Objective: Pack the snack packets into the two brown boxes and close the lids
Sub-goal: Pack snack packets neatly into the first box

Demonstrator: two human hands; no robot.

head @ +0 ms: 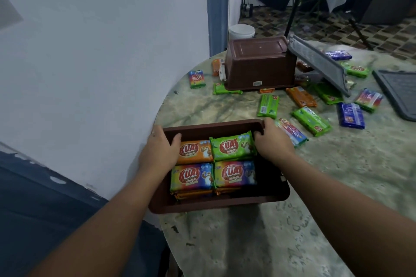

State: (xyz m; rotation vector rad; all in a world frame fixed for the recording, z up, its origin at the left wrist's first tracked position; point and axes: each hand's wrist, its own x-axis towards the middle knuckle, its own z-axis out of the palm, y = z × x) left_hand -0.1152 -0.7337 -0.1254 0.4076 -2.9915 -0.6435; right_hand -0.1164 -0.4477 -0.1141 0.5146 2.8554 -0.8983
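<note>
An open brown box point(216, 206) sits at the table's near left edge, filled with snack packets point(234, 147) in orange, green and rainbow wrappers. My left hand point(161, 148) grips its left rim, thumb curled inside. My right hand point(271, 141) grips the far right corner of the rim. A second brown box point(258, 63) lies tipped on its side further back, its grey lid point(319, 64) hanging open to the right. Several loose packets point(311, 121) in green, orange, blue and rainbow lie scattered on the table around it.
The round marble table point(337, 186) stands against a white wall on the left. Another grey lid point(398, 92) lies flat at the right edge. Beyond the table are a white bucket point(242, 31), a fan stand and patterned floor.
</note>
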